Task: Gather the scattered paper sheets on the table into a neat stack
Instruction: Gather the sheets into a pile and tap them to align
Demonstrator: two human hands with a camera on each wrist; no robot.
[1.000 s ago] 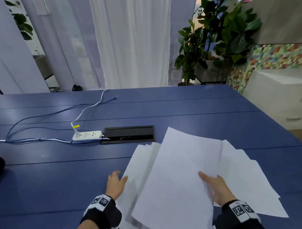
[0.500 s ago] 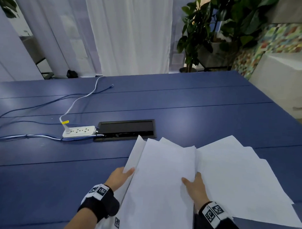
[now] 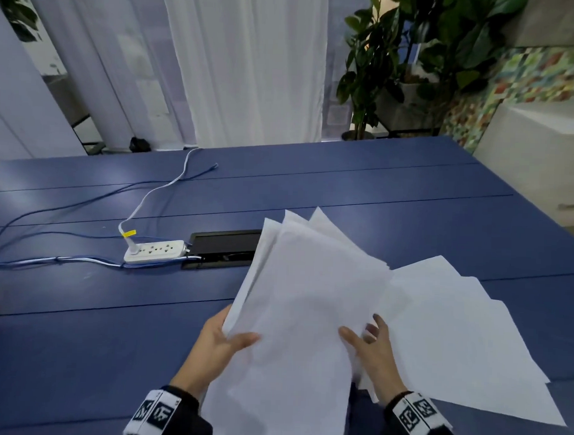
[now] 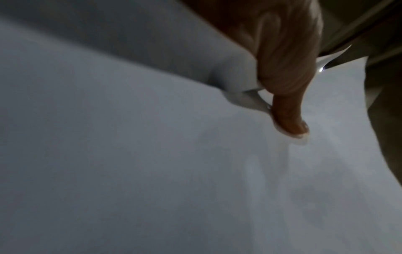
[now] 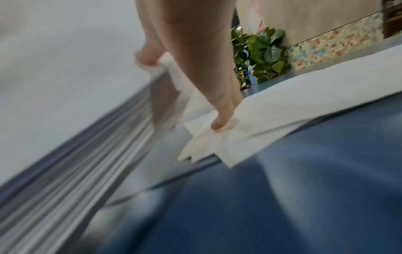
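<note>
A fanned bundle of white paper sheets (image 3: 309, 299) is raised at a slant over the blue table (image 3: 79, 340). My left hand (image 3: 222, 342) grips its left edge, thumb on top; the left wrist view shows that thumb (image 4: 287, 103) pressing on the paper (image 4: 152, 154). My right hand (image 3: 369, 344) is at the bundle's right edge, thumb on the top sheet and fingers spread. In the right wrist view a straight fingertip (image 5: 219, 120) presses on the fanned corners of other sheets (image 5: 206, 147). Those loose sheets (image 3: 454, 320) lie flat and overlapping to the right.
A white power strip (image 3: 154, 251) with blue and white cables (image 3: 51, 215) lies left of a black cable hatch (image 3: 224, 247), just beyond the bundle. Potted plants (image 3: 398, 58) and a white cabinet (image 3: 541, 154) stand past the table's far right.
The bundle has risen and tilted up, fanning out at its far end. My left hand went from lying beside the sheets to gripping their edge. My right fingers have spread toward the flat sheets.
</note>
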